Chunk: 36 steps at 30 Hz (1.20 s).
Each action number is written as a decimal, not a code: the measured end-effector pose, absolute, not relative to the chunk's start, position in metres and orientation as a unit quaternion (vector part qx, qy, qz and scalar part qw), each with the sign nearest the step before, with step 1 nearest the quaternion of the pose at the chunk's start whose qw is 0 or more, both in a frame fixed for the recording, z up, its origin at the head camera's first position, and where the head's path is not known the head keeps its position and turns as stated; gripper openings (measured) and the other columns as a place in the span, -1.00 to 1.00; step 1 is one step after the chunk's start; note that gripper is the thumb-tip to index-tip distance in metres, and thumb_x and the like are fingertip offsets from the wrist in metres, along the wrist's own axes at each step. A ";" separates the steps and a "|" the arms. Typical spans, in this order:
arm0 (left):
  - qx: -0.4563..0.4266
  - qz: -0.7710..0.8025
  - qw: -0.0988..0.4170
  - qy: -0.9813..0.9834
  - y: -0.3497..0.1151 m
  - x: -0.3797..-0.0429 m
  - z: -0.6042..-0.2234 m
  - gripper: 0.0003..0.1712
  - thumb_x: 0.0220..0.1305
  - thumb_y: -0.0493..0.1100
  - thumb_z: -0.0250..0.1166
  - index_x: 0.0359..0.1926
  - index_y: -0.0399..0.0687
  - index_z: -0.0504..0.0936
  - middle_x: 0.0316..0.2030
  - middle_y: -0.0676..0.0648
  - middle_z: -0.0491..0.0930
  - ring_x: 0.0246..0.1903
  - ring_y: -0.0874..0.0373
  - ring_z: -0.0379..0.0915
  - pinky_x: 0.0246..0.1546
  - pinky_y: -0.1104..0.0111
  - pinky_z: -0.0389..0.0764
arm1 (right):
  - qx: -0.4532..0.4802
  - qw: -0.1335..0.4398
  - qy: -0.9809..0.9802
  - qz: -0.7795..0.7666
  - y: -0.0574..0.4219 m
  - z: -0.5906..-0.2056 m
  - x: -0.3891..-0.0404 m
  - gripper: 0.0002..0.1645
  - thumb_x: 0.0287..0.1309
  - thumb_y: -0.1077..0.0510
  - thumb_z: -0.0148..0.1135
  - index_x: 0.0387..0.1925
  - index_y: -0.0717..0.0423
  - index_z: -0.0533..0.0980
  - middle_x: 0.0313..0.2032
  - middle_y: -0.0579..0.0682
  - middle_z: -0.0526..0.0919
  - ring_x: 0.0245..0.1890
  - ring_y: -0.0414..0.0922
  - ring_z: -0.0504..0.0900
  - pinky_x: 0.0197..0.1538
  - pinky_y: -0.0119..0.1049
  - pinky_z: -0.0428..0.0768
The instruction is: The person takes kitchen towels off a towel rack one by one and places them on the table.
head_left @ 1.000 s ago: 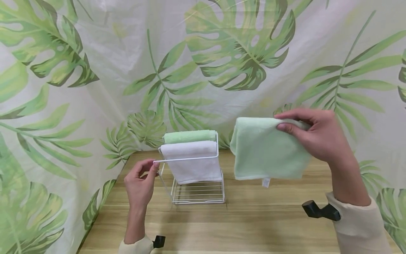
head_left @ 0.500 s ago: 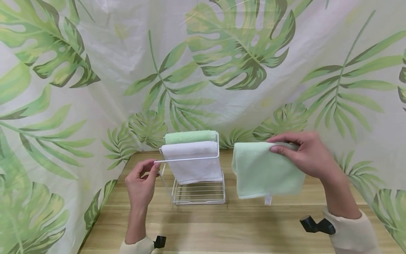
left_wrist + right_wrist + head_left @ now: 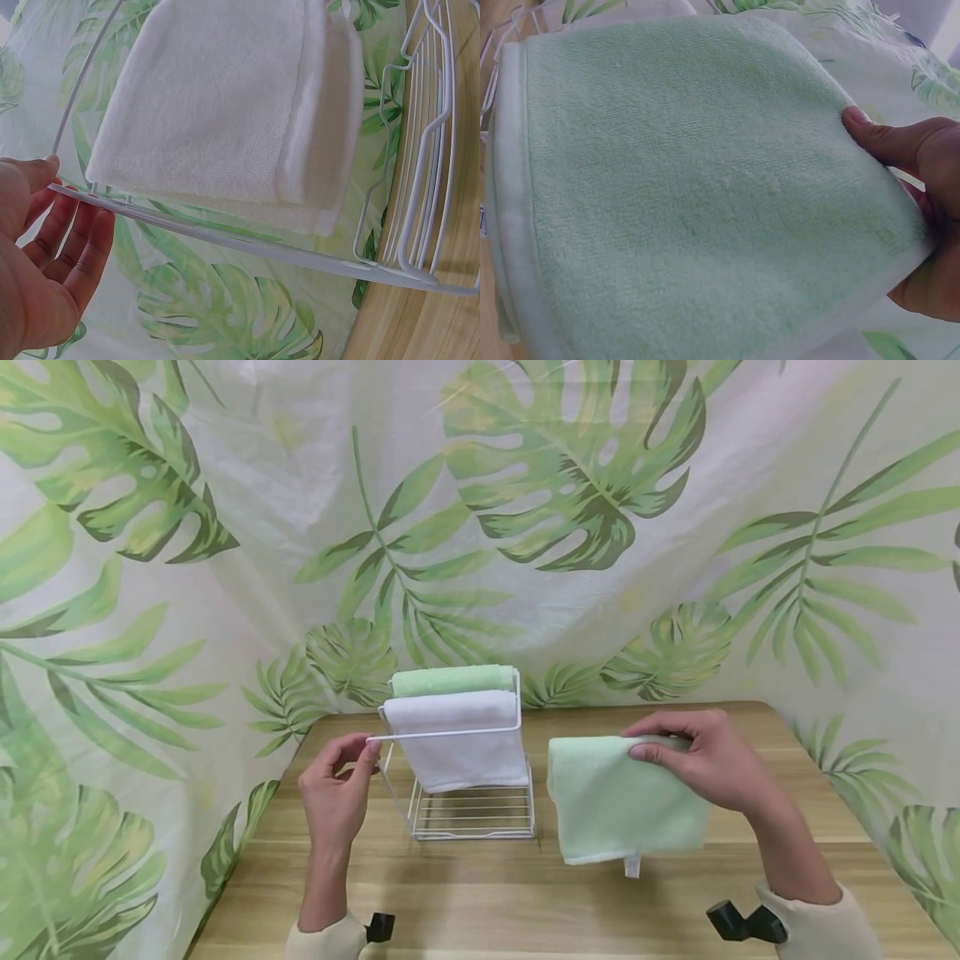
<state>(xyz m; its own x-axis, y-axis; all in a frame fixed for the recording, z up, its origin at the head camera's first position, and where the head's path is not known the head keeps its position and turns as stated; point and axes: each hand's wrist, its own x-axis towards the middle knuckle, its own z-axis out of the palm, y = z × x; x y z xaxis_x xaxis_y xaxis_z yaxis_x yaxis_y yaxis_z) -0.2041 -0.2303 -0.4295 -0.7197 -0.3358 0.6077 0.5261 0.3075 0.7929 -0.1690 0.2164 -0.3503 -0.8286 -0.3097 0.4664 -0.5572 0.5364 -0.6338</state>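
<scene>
My left hand (image 3: pixel 335 793) pinches the front left corner of a white wire rack (image 3: pixel 472 837) between thumb and fingers. Over the rack's bars hang a white towel (image 3: pixel 457 747) and, behind it, a green towel (image 3: pixel 453 679). To the right of the rack, my right hand (image 3: pixel 705 760) grips the top fold of a pale green folded towel (image 3: pixel 622 802), thumb on the near side. It hangs down above the table with a small white tag below its lower edge. In the right wrist view this towel (image 3: pixel 690 180) fills most of the picture.
The rack stands on a wooden table (image 3: pixel 480 902). Behind and at both sides hangs a leaf-patterned cloth (image 3: pixel 570 602). Each sleeve carries a small black device, such as the one (image 3: pixel 746 922) at the right cuff.
My right hand has lowered the pale green towel and brought it slightly left, down beside the rack. My left hand keeps its hold on the rack's corner.
</scene>
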 end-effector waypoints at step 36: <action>-0.068 -0.587 0.364 -0.720 -0.230 -0.204 -0.428 -0.85 0.32 -0.40 0.50 -0.11 -0.36 0.78 -0.35 0.24 0.71 -0.40 0.41 0.69 -0.41 0.55 0.80 | 0.249 -0.044 -0.836 0.487 0.214 -0.437 -0.170 -0.82 0.38 0.11 0.45 -0.04 0.00 0.79 -0.12 -0.08 0.86 -0.14 -0.36 0.74 -0.09 -0.42 0.75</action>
<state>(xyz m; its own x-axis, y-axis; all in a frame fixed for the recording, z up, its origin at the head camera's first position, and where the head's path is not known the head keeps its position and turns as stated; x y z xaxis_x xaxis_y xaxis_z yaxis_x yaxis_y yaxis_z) -0.2043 -0.2304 -0.4282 -0.7251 -0.3298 0.6046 0.5254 0.3026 0.7952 -0.1703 0.2136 -0.4370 -0.8719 -0.4592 0.1699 -0.3745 0.4020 -0.8355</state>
